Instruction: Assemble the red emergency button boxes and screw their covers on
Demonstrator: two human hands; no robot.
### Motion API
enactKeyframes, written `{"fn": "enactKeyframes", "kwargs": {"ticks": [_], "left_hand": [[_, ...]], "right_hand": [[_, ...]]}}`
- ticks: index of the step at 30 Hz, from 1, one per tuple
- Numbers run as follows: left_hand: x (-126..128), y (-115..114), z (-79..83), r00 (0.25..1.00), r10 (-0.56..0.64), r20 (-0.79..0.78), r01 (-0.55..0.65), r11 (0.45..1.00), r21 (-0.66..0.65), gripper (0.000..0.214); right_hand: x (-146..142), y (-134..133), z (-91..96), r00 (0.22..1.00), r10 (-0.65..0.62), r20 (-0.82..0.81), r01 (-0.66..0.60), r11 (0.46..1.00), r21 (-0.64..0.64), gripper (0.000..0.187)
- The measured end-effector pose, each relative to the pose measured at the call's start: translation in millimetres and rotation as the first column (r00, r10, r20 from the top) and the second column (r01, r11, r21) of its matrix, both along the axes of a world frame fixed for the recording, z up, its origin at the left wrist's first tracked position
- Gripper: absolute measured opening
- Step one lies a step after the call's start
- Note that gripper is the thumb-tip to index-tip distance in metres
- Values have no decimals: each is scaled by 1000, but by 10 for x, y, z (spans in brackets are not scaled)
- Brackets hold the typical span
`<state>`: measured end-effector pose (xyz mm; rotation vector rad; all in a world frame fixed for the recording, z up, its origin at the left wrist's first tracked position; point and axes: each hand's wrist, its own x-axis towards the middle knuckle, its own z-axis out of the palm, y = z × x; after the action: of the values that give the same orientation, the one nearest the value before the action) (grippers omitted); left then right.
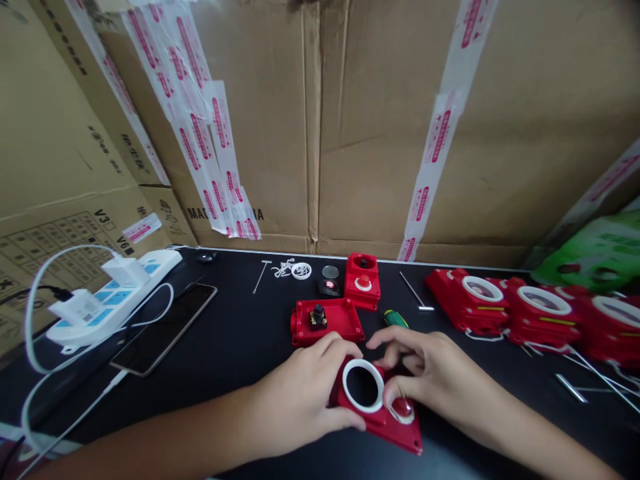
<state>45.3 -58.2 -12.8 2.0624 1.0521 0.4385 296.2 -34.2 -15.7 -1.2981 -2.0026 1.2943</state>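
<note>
My left hand [310, 393] is closed around the left side of a red plastic housing cover [400, 437], its thumb along the near edge. The cover lies tilted just above or on the black table; I cannot tell which. A white ring [379, 404] surrounds its dark round opening, and a red dome button [401, 407] sits beside it. My right hand [417, 370] has curled fingers at the upper right of the ring, with the thumb between ring and button. Behind my hands lies an open red box [345, 320] holding a black component [318, 317].
Another red cover [363, 293], a green-handled screwdriver [396, 319] and T-handled tools [416, 292] lie beyond my hands. Several assembled red units [473, 303] stand at right. A phone [165, 330] and power strip [115, 300] are at left. Cardboard [370, 133] walls the back.
</note>
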Motion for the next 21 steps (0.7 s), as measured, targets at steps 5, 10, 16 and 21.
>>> {"fn": "enactKeyframes", "kwargs": {"ticks": [5,10,16,21], "left_hand": [[-20,27,3,1000,-22,8,22,1000,16,60],[-43,34,-5,999,-24,28,24,1000,19,59],[-13,18,12,999,3,32,-2,999,-32,48],[-10,15,34,999,29,23,-27,996,-87,45]], "right_hand": [[81,62,10,998,62,17,-63,998,26,33],[104,-30,162,984,128,122,-138,987,81,47],[-75,-169,188,943,65,327,-168,940,298,48],[-126,-188,135,941,57,334,-180,920,349,48]]}}
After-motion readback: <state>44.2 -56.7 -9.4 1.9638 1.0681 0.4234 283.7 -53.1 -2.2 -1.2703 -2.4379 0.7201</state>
